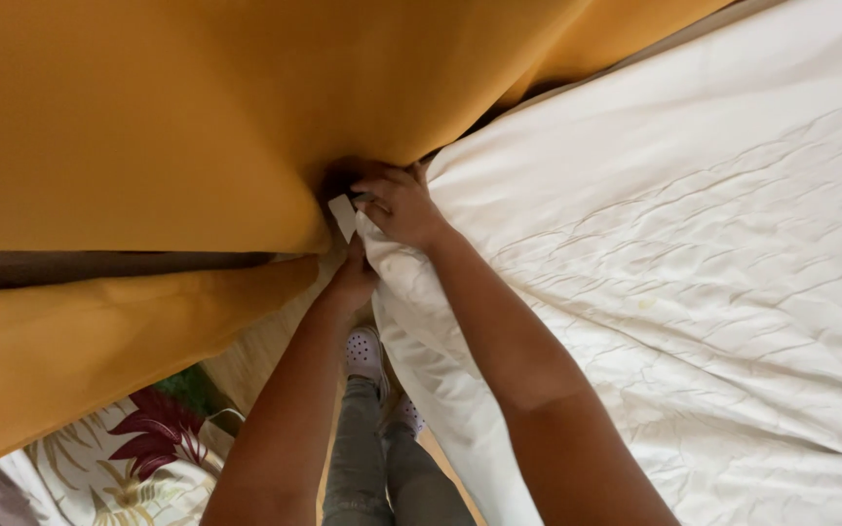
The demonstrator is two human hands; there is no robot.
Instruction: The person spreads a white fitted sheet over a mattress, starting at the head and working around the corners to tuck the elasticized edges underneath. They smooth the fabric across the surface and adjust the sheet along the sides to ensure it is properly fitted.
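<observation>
A mustard-yellow sheet hangs over the upper left of the view, stretched up from the corner of a white quilted mattress. My right hand grips the yellow sheet's edge at the mattress corner, next to a small white fabric tag. Just below it, my left hand is pressed against the mattress corner under the sheet; its fingers are mostly hidden, so its grip is unclear. Both forearms reach forward from the bottom of the view.
My legs in grey trousers and light perforated clogs stand on a wooden floor beside the bed. A floral cloth with dark red flowers lies at the lower left. A dark strip shows between folds of the yellow sheet.
</observation>
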